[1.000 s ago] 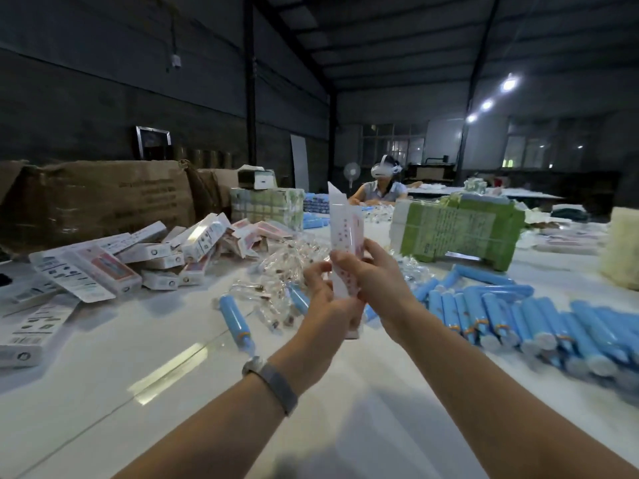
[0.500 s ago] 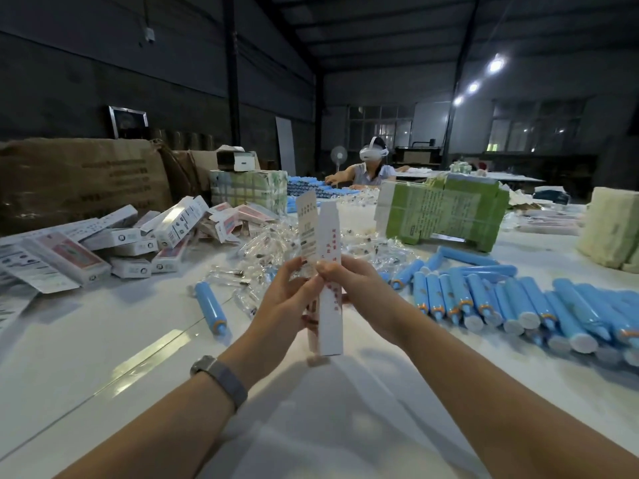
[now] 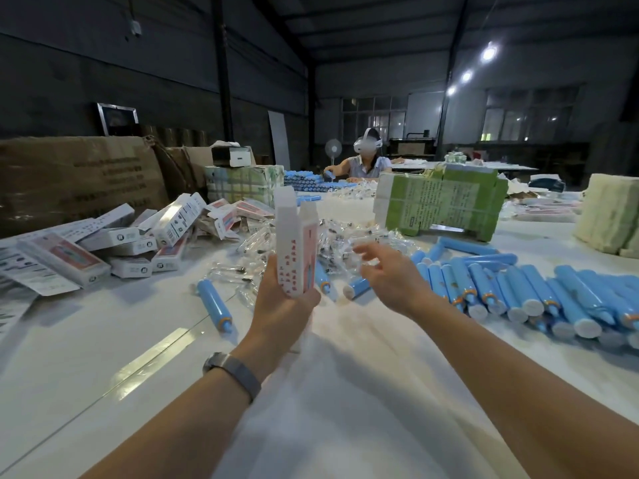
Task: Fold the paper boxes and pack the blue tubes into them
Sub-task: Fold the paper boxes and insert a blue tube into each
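My left hand (image 3: 281,305) grips the lower end of a white paper box with red print (image 3: 294,243), held upright above the table with its top flaps standing open. My right hand (image 3: 390,276) is off the box, fingers spread and relaxed, hovering to its right above a blue tube (image 3: 358,288). A row of blue tubes (image 3: 511,288) lies on the table at the right. One blue tube (image 3: 214,304) lies alone at the left of my left hand.
A heap of small clear-wrapped items (image 3: 342,242) lies behind the box. Folded white boxes (image 3: 138,236) are piled at the left before brown cartons (image 3: 79,181). A green bundle (image 3: 442,202) stands at the back right. Another person (image 3: 366,160) sits across the white table (image 3: 103,357).
My right hand has let go of the box and moved right toward the tubes. My left hand now holds the box alone, opened into shape.
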